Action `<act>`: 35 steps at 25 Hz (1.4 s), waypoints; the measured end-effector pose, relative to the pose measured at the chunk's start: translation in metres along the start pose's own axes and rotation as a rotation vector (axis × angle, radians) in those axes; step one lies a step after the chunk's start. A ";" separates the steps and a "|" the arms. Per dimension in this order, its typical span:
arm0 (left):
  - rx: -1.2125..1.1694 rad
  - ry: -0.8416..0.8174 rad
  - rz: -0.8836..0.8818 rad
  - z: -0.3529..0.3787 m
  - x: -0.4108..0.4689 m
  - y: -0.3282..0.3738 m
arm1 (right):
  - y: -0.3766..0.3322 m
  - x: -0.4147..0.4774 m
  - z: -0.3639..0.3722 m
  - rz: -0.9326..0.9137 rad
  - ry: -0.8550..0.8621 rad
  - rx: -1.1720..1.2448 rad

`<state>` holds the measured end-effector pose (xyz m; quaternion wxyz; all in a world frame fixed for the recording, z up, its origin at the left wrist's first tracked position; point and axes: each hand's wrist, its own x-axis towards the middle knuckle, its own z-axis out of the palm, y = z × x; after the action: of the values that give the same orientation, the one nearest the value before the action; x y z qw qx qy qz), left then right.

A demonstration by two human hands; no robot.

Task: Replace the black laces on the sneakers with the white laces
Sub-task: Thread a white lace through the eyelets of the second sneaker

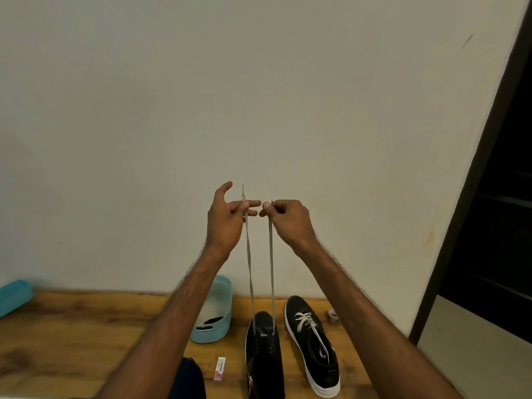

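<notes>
White flat woven lace [271, 269] is pulled up taut in two strands, rising from the front eyelets of a black canvas sneaker [264, 358] on the wooden tabletop [86, 326]. Both strands climb well above the shoe to the hands, which are held close together in front of the pale plain wall [259, 82]. The left hand [229, 220] pinches the left strand, whose stiff tip pokes up past the fingers while the index finger lifts free. The right hand [288, 220] has its fingers curled and pinches the right strand near its end.

Just right of that shoe lies a second black sneaker [313, 349] with a white rubber sole, white lacing crossed over its tongue. To the left stands a teal textured plastic basket [214, 332] with something dark inside. A small white and pink packet [220, 369] lies in front of the basket.
</notes>
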<state>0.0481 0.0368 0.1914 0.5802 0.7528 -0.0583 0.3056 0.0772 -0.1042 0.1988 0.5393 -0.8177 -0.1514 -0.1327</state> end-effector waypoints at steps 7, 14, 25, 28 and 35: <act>-0.051 0.038 -0.016 0.001 0.024 0.010 | -0.001 0.003 0.004 -0.006 0.005 -0.009; -0.043 0.073 -0.141 0.014 0.028 -0.005 | 0.012 0.007 0.006 0.006 -0.005 -0.019; 0.727 -0.409 -0.570 0.013 -0.142 -0.243 | 0.224 -0.100 0.095 0.412 -0.293 -0.130; 0.813 -0.452 -0.580 0.030 -0.155 -0.272 | 0.265 -0.133 0.113 0.473 -0.355 -0.109; 0.998 -0.430 -0.519 0.047 -0.153 -0.296 | 0.282 -0.136 0.122 0.461 -0.346 -0.097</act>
<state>0.0742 0.0477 -0.1445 0.1874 0.9687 0.1620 -0.0150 0.0691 -0.1109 -0.1371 0.4816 -0.8659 -0.0448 0.1277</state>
